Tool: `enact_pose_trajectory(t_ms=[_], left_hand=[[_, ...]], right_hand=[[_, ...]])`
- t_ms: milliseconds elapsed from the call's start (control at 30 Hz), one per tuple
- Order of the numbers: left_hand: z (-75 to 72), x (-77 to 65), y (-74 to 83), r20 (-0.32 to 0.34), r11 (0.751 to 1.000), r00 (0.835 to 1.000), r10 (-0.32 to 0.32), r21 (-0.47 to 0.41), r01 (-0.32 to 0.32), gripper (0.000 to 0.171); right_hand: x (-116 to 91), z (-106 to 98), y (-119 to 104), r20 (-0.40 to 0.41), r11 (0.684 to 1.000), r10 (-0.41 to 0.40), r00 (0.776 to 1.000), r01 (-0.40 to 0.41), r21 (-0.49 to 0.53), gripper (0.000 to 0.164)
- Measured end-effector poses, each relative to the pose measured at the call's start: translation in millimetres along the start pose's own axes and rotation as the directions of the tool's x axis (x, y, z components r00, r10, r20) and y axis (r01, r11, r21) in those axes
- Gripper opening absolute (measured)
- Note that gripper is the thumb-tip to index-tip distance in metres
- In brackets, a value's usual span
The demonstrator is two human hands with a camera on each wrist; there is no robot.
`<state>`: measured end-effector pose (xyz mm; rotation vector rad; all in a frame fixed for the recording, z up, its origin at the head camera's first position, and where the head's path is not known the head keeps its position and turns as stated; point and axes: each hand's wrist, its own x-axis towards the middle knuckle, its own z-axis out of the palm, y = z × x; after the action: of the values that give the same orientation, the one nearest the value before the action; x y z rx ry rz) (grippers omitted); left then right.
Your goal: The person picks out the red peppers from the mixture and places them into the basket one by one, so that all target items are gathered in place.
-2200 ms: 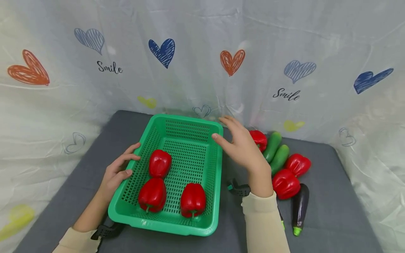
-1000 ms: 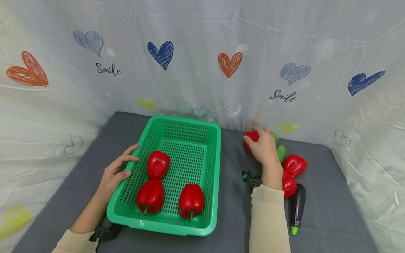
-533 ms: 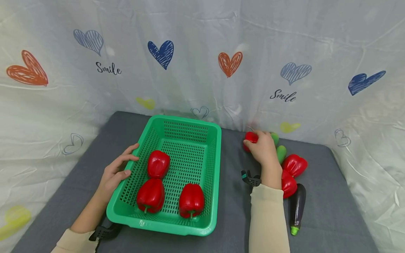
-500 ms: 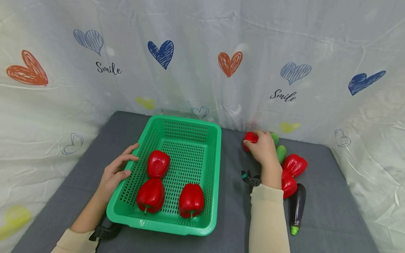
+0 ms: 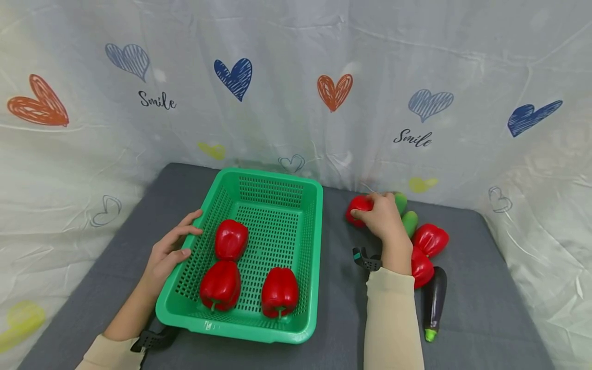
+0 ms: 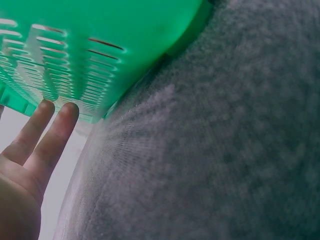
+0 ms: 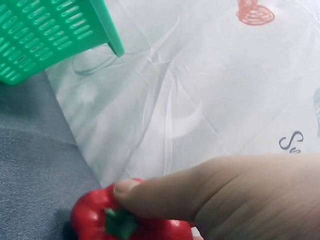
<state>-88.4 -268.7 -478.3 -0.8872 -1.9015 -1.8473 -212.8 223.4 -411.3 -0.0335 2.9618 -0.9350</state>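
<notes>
My right hand grips a red bell pepper at the back of the table, right of the green basket. In the right wrist view, the thumb lies across the pepper beside its green stem; the other fingers are mostly hidden. My left hand rests at the basket's left rim with its fingers fairly straight. The left wrist view shows two of its fingers extended against the slotted wall. Inside the basket are three red bell peppers, one upper, one lower left, one lower right.
Two green cucumbers lie just right of my right hand, partly hidden by it. Two more red bell peppers and a dark eggplant lie nearer on the grey cloth. A printed curtain hangs behind the table.
My right hand has moved from the basket's right rim to the back pepper and taken hold of it. That pepper has shifted slightly left. The left hand stays at the basket.
</notes>
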Motion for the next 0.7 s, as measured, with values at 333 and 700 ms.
enact_pose_trajectory(t_ms=[333,700], left_hand=[[0.8,1.0,1.4,-0.002,1.000,1.000,-0.004,0.001,0.004,0.041],[0.2,1.4,0.2,-0.008,1.000,1.000,-0.002,-0.006,0.002,0.042]], right_hand=[[-2.0,0.5,-1.0,0.058,1.000,-0.023,0.998,0.022,0.007,0.071],[-2.8,-5.9,-3.6,0.111,1.000,-0.024,0.994,0.024,0.008,0.067]])
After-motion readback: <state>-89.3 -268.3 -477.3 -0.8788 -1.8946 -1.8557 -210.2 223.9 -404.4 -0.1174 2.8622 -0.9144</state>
